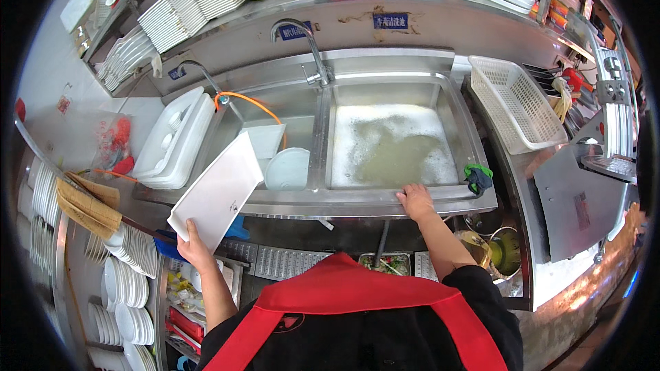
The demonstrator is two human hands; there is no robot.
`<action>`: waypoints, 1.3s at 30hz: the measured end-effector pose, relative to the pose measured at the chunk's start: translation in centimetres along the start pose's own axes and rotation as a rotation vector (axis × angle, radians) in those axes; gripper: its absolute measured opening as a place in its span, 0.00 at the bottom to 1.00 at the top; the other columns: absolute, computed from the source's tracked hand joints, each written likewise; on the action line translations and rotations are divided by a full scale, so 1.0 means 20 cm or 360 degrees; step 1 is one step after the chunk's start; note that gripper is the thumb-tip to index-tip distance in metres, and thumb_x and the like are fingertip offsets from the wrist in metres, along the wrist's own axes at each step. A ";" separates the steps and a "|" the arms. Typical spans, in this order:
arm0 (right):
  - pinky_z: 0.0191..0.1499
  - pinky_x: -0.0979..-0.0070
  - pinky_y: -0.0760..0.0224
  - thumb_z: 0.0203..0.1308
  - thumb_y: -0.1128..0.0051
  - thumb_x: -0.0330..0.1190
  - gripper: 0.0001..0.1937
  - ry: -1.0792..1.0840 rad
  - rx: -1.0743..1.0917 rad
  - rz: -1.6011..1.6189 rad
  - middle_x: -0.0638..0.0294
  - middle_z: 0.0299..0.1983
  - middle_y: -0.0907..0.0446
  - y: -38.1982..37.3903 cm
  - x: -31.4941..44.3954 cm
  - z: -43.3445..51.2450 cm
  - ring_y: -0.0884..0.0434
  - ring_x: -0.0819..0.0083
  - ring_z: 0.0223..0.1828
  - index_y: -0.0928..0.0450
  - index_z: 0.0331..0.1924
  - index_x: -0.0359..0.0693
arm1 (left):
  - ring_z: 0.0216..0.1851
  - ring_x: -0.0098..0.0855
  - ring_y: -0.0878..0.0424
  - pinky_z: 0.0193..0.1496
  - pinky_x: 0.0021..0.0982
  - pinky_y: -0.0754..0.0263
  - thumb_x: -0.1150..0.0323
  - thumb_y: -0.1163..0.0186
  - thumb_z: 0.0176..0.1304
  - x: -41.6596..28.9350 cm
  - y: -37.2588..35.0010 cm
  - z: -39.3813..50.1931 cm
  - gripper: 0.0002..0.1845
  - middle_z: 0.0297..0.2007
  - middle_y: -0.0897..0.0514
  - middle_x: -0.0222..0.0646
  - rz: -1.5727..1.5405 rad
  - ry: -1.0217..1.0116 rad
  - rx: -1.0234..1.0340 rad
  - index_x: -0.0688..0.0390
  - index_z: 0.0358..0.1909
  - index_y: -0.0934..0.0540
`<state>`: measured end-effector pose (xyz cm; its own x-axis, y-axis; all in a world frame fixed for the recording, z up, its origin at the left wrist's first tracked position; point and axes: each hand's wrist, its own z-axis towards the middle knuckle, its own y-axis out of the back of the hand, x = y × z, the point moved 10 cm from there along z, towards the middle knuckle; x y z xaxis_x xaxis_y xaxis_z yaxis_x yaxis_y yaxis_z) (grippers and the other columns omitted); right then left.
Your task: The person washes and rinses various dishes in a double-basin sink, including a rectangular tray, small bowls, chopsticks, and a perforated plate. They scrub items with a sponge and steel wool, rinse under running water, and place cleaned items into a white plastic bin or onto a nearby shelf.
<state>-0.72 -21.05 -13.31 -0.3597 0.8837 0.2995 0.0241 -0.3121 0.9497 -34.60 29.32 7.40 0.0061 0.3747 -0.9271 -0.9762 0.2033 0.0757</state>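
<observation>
My left hand [196, 248] grips one end of a long white rectangular plate [219, 193], its thumb on the upper face. The plate is tilted in front of the left basin [304, 105], and a small dark print marks it. My right hand [416, 201] rests on the front rim of the stainless steel sink [371, 196] and holds nothing. Cloudy, foamy water [397, 149] stands in the right basin. In the left basin lie a white square plate [265, 139] and a round plate [287, 170], partly covered by water.
White plastic trays [172, 139] with spoons stand left of the basins. An orange hose [252, 99] hangs from the left faucet [201, 69]. A green and dark scrubbing cloth [478, 179] lies on the right rim. Beyond it are a white plastic basket [515, 103] and a meat slicer [582, 196].
</observation>
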 end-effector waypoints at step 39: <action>0.51 0.63 0.28 0.53 0.40 0.38 0.16 -0.0500 -0.0602 0.0288 0.48 0.42 0.19 0.12 0.63 2.20 0.21 0.54 0.47 0.22 0.47 0.45 | 0.33 0.22 0.27 0.39 0.27 0.31 0.66 0.38 0.62 1.09 -0.45 1.12 0.13 0.32 0.23 0.29 -0.0474 0.0644 0.0344 0.67 0.38 0.24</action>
<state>35.74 4.71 -3.23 -0.0824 0.8479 0.5236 -0.2994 -0.5222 0.7985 -20.85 55.93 -5.26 0.1500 -0.0971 -0.9839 -0.8778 0.4449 -0.1777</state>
